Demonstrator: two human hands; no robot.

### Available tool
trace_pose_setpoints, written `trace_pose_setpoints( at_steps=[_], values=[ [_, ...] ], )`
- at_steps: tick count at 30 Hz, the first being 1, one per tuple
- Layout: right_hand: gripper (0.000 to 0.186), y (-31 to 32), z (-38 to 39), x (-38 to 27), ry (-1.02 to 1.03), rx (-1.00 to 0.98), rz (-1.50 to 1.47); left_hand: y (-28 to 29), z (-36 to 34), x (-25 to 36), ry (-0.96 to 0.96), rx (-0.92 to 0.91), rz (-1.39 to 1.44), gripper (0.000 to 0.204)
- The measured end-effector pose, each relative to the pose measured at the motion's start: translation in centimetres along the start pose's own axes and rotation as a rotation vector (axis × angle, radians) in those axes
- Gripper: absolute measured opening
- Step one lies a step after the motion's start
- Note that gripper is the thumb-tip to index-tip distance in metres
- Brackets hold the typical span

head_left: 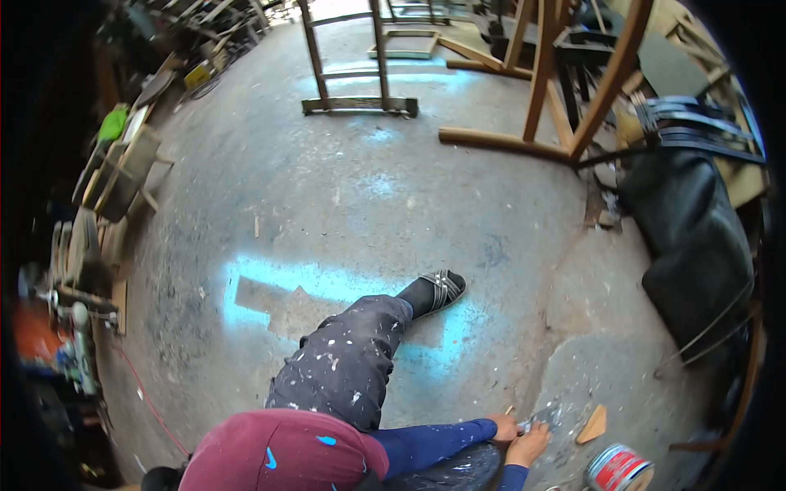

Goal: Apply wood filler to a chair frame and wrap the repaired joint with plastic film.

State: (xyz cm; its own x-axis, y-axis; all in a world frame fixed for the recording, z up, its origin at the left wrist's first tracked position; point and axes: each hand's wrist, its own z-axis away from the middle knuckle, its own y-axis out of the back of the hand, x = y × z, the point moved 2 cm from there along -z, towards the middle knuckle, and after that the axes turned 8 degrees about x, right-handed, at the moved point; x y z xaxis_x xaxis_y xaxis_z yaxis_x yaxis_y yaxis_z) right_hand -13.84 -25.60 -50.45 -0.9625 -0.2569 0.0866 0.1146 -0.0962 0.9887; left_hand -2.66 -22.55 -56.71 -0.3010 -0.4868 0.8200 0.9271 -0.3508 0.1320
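Observation:
My left hand (pixel 504 428) and my right hand (pixel 530 443) are close together low in the view, right of centre. Their fingers are closed around a small pale object (pixel 524 427), too small to name. A thin light-coloured tip (pixel 510 412) sticks up beside my left fingers. Just right of my hands, a triangular wooden piece (pixel 591 425) lies on the floor. Beyond it, at the lower edge, stands a round tin (pixel 619 469) with a red and white label. My left sleeve is dark blue and speckled with paint.
My leg in paint-spotted trousers (pixel 336 360) stretches forward over the floor, where bright blue paint (pixel 360 280) is sprayed. Ahead stand a ladder-like wooden frame (pixel 360 105) and a larger wooden frame (pixel 508 143). Chairs (pixel 123 176) line the left; black sheeting (pixel 696 245) drapes at right.

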Motion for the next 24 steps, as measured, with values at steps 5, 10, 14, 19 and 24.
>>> trace_pose_setpoints(
  at_steps=[5,10,14,19,24],
  values=[
    [0.034,1.6,-5.6,-4.1,0.139,0.033,-0.051,3.3,0.4,-2.9,0.107,0.070,0.061,0.052],
    [0.022,3.9,-4.7,-7.9,0.195,0.036,-0.036,2.1,-2.8,-4.6,-0.052,0.136,0.001,0.053],
    [0.019,3.6,-2.6,-4.3,0.059,0.074,0.024,1.9,-2.1,-1.7,0.063,-0.057,0.150,0.053],
    [0.024,1.4,-6.2,-5.1,0.115,0.139,0.033,4.4,-1.4,-2.3,-0.054,0.068,0.135,0.055],
    [0.034,1.7,-6.0,-3.3,-0.001,0.033,0.067,4.4,1.2,-0.7,0.231,-0.099,0.265,0.052]
  ],
)
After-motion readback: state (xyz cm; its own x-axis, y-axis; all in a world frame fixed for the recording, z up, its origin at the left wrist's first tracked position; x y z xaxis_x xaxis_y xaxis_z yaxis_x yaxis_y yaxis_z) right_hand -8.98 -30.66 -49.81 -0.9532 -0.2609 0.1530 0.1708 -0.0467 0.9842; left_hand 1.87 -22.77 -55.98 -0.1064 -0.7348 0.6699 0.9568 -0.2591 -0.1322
